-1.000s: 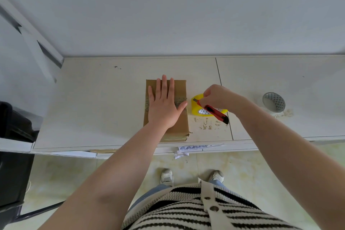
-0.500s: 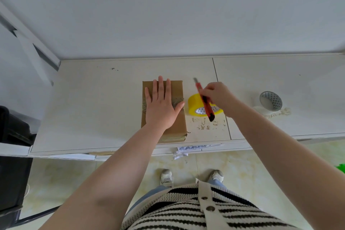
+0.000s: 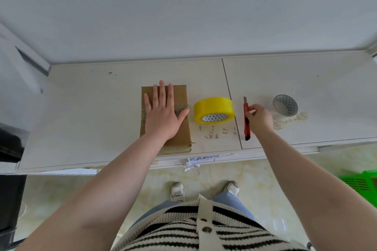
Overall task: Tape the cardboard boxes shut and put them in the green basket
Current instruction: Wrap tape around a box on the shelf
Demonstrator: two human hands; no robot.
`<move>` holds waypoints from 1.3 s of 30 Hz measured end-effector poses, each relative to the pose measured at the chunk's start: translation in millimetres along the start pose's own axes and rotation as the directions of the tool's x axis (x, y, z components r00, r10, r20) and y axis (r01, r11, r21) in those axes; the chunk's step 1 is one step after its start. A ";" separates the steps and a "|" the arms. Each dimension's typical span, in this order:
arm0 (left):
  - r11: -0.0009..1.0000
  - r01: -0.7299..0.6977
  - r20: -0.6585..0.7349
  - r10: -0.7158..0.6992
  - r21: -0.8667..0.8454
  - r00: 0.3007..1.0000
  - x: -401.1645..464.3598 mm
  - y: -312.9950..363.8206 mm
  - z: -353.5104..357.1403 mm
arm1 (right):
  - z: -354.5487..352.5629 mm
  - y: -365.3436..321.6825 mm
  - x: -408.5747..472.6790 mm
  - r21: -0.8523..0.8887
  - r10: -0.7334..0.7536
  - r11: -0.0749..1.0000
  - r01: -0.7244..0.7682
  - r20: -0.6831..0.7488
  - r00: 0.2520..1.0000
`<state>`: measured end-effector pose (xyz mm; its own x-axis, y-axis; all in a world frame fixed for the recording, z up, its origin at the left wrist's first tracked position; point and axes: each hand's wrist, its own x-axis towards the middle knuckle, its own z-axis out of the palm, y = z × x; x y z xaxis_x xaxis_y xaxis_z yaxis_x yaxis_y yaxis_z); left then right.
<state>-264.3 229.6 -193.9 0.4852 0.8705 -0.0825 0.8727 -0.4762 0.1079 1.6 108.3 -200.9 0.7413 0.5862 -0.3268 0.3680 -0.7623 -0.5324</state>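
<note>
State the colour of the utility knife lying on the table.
Red, with a black tip; the utility knife shows best in the head view.

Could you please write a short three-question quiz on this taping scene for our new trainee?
1. True or false: the left hand lies flat on the brown cardboard box.
2. What stands directly between that box and the red utility knife? A) the yellow roll of tape B) the empty grey tape core C) the green plastic basket
3. Fill in: the right hand touches the ____.

Key: 1 true; 2 A; 3 knife, which lies on the white table.
</note>
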 end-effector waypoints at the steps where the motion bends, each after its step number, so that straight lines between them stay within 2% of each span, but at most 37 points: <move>1: 1.000 0.000 0.002 0.000 0.000 1.000 -0.3 0.1 -0.2 | 0.3 -2.4 1.9 -0.013 -0.015 1.000 0.015 -0.007 1.000; 5: 1.000 0.002 0.011 -0.001 -0.006 1.000 -0.7 -0.1 -2.3 | -3.1 -8.4 4.7 -0.097 -0.021 0.995 0.020 -0.009 1.000; 7: 1.000 0.000 0.008 0.000 -0.005 1.000 -1.1 0.6 -3.0 | -4.3 -19.6 4.7 -0.081 -0.066 0.995 0.062 -0.046 0.997; 9: 1.000 0.000 0.001 0.000 0.005 1.000 -1.5 0.7 -3.0 | -3.3 -48.6 2.1 0.010 -0.235 0.972 0.236 -0.056 0.970; 10: 1.000 0.001 0.000 -0.001 0.008 1.000 -1.6 0.7 -3.0 | -2.3 -68.0 -0.5 0.031 -0.355 0.934 0.355 -0.019 0.935; 12: 1.000 0.003 -0.003 -0.003 0.010 1.000 -1.4 0.6 -3.6 | 2.8 -105.8 -8.2 0.000 -0.567 0.818 0.576 0.173 0.805; 13: 1.000 0.002 -0.006 -0.002 0.011 1.000 -1.2 0.6 -4.0 | 7.0 -120.9 -12.3 -0.040 -0.605 0.762 0.646 0.311 0.733; 15: 1.000 -0.003 -0.010 0.003 0.008 1.000 -1.3 0.5 -4.0 | 15.8 -140.9 -16.7 -0.151 -0.530 0.697 0.701 0.550 0.646; 18: 1.000 -0.007 -0.011 0.007 0.009 1.000 -1.6 0.0 -3.6 | 19.5 -152.5 -12.9 -0.260 -0.336 0.698 0.667 0.703 0.626; 23: 1.000 -0.002 -0.014 0.002 0.001 1.000 -1.3 -0.5 -2.9 | 17.9 -154.5 -10.2 -0.208 -0.336 0.709 0.673 0.740 0.583; 27: 1.000 -0.005 -0.005 0.005 0.003 1.000 -1.4 -0.4 -3.7 | 19.0 -150.2 -13.8 -0.192 -0.330 0.762 0.618 0.706 0.626; 33: 1.000 -0.003 -0.005 0.003 -0.014 1.000 -2.1 0.5 -4.5 | 14.0 -131.5 -33.7 0.042 -0.363 0.903 0.427 0.605 0.709; 39: 1.000 -0.013 -0.008 0.013 -0.007 1.000 -2.0 -0.6 -3.3 | -5.3 -104.5 -48.3 0.052 -0.317 0.934 0.354 0.580 0.750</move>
<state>-266.0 228.5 -190.6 0.4960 0.8652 -0.0735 0.8659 -0.4865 0.1161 -69.7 158.2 -125.4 0.1140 0.8404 -0.5298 0.5766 -0.4903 -0.6536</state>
